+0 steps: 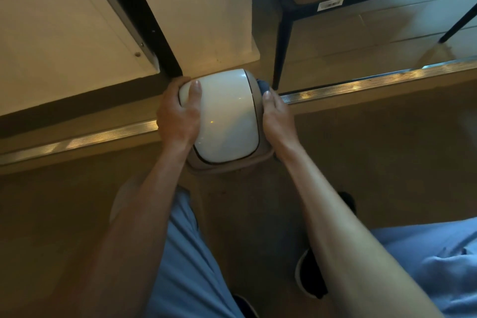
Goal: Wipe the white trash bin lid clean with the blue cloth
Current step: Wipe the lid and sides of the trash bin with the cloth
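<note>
A glossy white domed trash bin lid (224, 116) sits in a beige rim on a small bin standing on the floor. My left hand (178, 113) grips the lid's left edge, thumb lying on top of the white surface. Against the bin's right side, my right hand (277, 119) presses the blue cloth (262, 86). Only a small bunched part of the cloth shows above my thumb, at the bin's far right corner; the rest is hidden under my hand.
A cream cabinet (201, 13) and door panel stand just behind the bin. A metal floor strip (374, 82) crosses the floor. A dark chair leg (280, 59) stands right of the bin. My knees in blue trousers (185, 253) and a dark shoe (308, 273) are below.
</note>
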A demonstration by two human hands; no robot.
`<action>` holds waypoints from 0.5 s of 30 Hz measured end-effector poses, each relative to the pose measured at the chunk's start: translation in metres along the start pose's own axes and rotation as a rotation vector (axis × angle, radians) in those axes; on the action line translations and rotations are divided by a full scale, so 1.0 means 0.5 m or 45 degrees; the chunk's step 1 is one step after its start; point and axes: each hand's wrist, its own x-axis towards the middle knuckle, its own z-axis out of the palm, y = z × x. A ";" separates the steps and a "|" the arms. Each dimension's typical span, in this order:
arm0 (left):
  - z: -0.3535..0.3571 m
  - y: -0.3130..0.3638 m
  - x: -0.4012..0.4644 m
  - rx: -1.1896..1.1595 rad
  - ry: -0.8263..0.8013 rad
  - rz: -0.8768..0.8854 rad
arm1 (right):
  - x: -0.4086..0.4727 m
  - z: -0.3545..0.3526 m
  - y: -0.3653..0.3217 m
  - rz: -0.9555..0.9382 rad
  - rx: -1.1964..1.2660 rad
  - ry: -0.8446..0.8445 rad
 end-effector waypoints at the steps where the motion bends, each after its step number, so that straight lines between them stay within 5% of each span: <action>1: 0.000 0.000 0.000 -0.007 0.005 -0.011 | 0.020 -0.004 -0.005 0.001 0.007 -0.049; 6: 0.000 0.001 0.000 -0.009 0.008 -0.017 | 0.092 -0.018 -0.038 -0.028 -0.020 -0.273; 15: 0.002 0.008 -0.007 -0.006 0.017 -0.018 | 0.041 -0.031 0.003 -0.025 0.014 -0.189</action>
